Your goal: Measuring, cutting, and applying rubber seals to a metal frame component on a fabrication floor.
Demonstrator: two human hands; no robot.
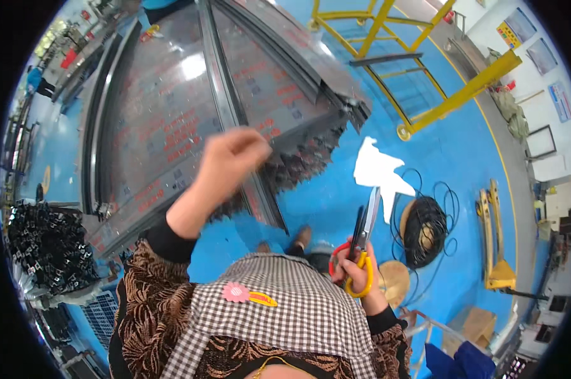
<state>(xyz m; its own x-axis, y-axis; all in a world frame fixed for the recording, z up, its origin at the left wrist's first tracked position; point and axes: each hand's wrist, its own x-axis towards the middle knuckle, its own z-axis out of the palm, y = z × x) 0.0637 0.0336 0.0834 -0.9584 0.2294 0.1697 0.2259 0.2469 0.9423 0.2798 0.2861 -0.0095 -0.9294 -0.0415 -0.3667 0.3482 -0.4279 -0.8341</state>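
My left hand (233, 155) is raised over the table's near edge with its fingers curled together. It is a little smeared, and whatever may be in the fingers does not show. Lower right, my right hand (359, 271) is wrapped round a pair of scissors (362, 291) with red and yellow handles, blades pointing away from me. A narrow black piece lies along the blades; I cannot tell if it belongs to them. Below my left hand, a dark metal profile (223, 95) runs across a large film-covered panel (172, 120) with red print. Ragged black strips (306, 163) fringe its near right edge.
A bright white shape (380, 170) shows beyond the scissor tips. A coil of black cord (424, 230) lies on the blue floor at right, near a yellow pallet jack (497, 252). Yellow trolley frames (418, 120) stand far right. Black parts (48, 249) are heaped at left.
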